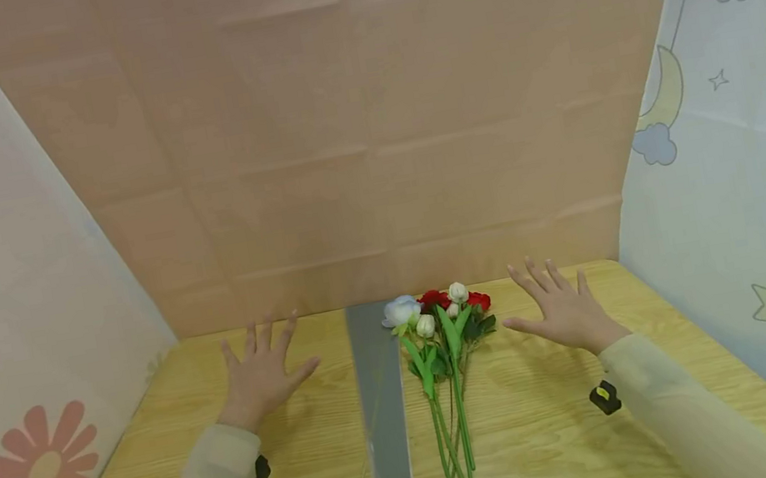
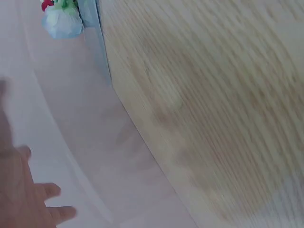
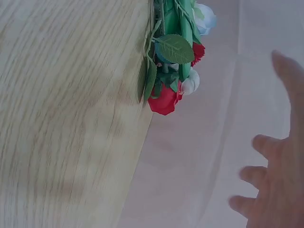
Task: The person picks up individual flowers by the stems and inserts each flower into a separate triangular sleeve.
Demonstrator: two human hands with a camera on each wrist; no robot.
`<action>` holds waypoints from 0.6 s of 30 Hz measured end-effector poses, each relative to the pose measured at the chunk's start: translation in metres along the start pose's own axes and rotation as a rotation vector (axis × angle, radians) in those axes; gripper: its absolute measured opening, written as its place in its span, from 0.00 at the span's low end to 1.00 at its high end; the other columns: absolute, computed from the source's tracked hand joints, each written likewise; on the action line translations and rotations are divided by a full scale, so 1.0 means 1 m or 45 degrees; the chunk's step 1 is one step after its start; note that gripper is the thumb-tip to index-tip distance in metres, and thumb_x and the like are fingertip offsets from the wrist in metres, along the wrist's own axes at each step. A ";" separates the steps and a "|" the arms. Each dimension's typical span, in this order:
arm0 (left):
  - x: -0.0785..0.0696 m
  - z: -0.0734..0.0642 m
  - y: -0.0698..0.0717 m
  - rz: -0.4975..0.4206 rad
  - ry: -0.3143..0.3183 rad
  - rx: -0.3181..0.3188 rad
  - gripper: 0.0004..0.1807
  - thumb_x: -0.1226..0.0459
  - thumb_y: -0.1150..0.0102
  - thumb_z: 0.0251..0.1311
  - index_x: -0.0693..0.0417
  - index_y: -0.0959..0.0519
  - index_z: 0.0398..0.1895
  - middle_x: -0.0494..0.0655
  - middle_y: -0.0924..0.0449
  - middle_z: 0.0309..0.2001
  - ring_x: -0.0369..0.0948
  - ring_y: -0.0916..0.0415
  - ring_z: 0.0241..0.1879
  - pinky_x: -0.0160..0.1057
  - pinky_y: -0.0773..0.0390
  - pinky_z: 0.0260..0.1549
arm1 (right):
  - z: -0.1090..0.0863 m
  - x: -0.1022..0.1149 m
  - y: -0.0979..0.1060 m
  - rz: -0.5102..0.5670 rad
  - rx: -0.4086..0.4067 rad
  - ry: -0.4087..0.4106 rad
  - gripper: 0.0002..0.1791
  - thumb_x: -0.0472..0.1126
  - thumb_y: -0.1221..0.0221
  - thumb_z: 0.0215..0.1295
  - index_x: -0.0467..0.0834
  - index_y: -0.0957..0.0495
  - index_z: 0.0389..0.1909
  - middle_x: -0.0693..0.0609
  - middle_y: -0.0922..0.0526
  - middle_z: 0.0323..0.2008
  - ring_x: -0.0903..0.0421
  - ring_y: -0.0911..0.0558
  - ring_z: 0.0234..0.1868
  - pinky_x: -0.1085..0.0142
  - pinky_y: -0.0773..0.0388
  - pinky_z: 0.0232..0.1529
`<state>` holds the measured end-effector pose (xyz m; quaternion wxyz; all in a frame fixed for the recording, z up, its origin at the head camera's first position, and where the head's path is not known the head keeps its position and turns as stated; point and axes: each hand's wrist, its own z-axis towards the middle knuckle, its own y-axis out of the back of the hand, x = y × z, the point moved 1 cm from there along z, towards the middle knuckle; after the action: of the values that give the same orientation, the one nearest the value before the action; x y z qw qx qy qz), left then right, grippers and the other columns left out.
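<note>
Several artificial flowers lie in a loose bundle on the wooden table, green stems (image 1: 464, 428) toward the near edge. Among the blooms are a pale blue flower (image 1: 403, 311), white tulips (image 1: 425, 326) and red flowers (image 1: 479, 301); one red rose (image 3: 165, 99) shows closely in the right wrist view. To the left of the bundle my left hand (image 1: 262, 378) is held with fingers spread, holding nothing. My right hand (image 1: 563, 312), also spread and bare, is on the other side, its thumb pointing at the leaves.
A long grey strip (image 1: 387, 424) runs front to back on the table (image 1: 537, 433), beside the stems. A tan sheet (image 1: 364, 124) stands behind it. Printed white panels (image 1: 759, 167) rise at both sides. A dark wrist device (image 1: 605, 397) sits under the right wrist.
</note>
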<state>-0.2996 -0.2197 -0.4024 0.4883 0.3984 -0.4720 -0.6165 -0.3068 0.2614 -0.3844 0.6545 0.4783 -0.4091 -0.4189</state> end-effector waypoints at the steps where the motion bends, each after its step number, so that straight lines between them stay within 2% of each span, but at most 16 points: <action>1: -0.001 0.000 0.001 0.006 -0.003 -0.004 0.46 0.35 0.53 0.62 0.39 0.58 0.78 0.62 0.55 0.75 0.65 0.50 0.71 0.75 0.58 0.61 | 0.000 0.000 0.001 -0.004 0.003 -0.002 0.50 0.73 0.51 0.62 0.52 0.54 0.77 0.40 0.54 0.76 0.32 0.50 0.73 0.28 0.61 0.64; 3: -0.002 -0.001 0.002 0.019 -0.012 -0.007 0.44 0.42 0.47 0.64 0.48 0.50 0.77 0.65 0.43 0.71 0.64 0.35 0.63 0.70 0.41 0.59 | -0.001 0.000 0.002 0.001 0.025 -0.017 0.47 0.72 0.52 0.63 0.46 0.44 0.74 0.37 0.45 0.73 0.32 0.40 0.69 0.32 0.43 0.61; 5: -0.004 -0.004 0.003 -0.004 -0.012 0.031 0.39 0.49 0.43 0.64 0.56 0.42 0.73 0.65 0.31 0.63 0.57 0.21 0.45 0.59 0.23 0.44 | -0.001 0.000 0.002 0.016 0.069 -0.037 0.45 0.72 0.53 0.64 0.43 0.36 0.70 0.35 0.37 0.69 0.33 0.31 0.63 0.38 0.29 0.52; 6: -0.005 -0.005 0.002 -0.018 -0.014 0.060 0.36 0.51 0.43 0.64 0.58 0.38 0.70 0.64 0.24 0.56 0.52 0.20 0.35 0.52 0.20 0.34 | -0.002 -0.001 0.002 0.026 0.094 -0.048 0.43 0.71 0.53 0.65 0.42 0.32 0.67 0.35 0.32 0.66 0.35 0.28 0.60 0.41 0.25 0.47; 7: -0.006 -0.006 0.001 -0.040 -0.010 0.100 0.32 0.52 0.43 0.64 0.59 0.35 0.67 0.61 0.20 0.48 0.47 0.22 0.27 0.45 0.21 0.25 | -0.002 -0.001 0.001 0.039 0.122 -0.064 0.41 0.70 0.52 0.65 0.42 0.29 0.64 0.36 0.28 0.63 0.36 0.25 0.57 0.44 0.23 0.43; 9: -0.008 -0.008 0.000 -0.085 -0.002 0.184 0.27 0.54 0.44 0.65 0.59 0.28 0.61 0.55 0.17 0.38 0.40 0.30 0.18 0.38 0.29 0.15 | -0.004 -0.001 0.000 0.060 0.170 -0.075 0.35 0.68 0.51 0.66 0.42 0.24 0.56 0.39 0.21 0.55 0.41 0.19 0.50 0.48 0.21 0.38; 12: -0.016 -0.010 0.000 -0.123 -0.010 0.296 0.17 0.55 0.44 0.66 0.57 0.21 0.50 0.48 0.18 0.30 0.37 0.31 0.19 0.37 0.30 0.17 | -0.006 -0.003 -0.003 0.084 0.220 -0.077 0.27 0.64 0.47 0.67 0.43 0.21 0.46 0.45 0.16 0.44 0.49 0.17 0.40 0.52 0.21 0.36; 14: -0.026 -0.010 0.001 -0.176 -0.023 0.348 0.12 0.57 0.44 0.66 0.55 0.20 0.41 0.45 0.19 0.31 0.39 0.28 0.23 0.40 0.27 0.22 | -0.007 -0.003 -0.005 0.098 0.245 -0.067 0.23 0.61 0.46 0.67 0.45 0.21 0.42 0.48 0.16 0.39 0.53 0.18 0.35 0.55 0.22 0.32; 18: -0.057 -0.005 -0.001 -0.346 -0.040 0.442 0.08 0.61 0.43 0.65 0.52 0.23 0.29 0.43 0.25 0.26 0.40 0.30 0.23 0.40 0.30 0.25 | -0.010 -0.005 -0.009 0.136 0.276 -0.068 0.20 0.58 0.46 0.68 0.45 0.21 0.41 0.50 0.16 0.37 0.57 0.20 0.31 0.57 0.23 0.30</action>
<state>-0.2836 -0.1643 -0.4027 0.3174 0.5269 -0.5203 -0.5924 -0.3003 0.2668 -0.3957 0.6092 0.5124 -0.4942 -0.3494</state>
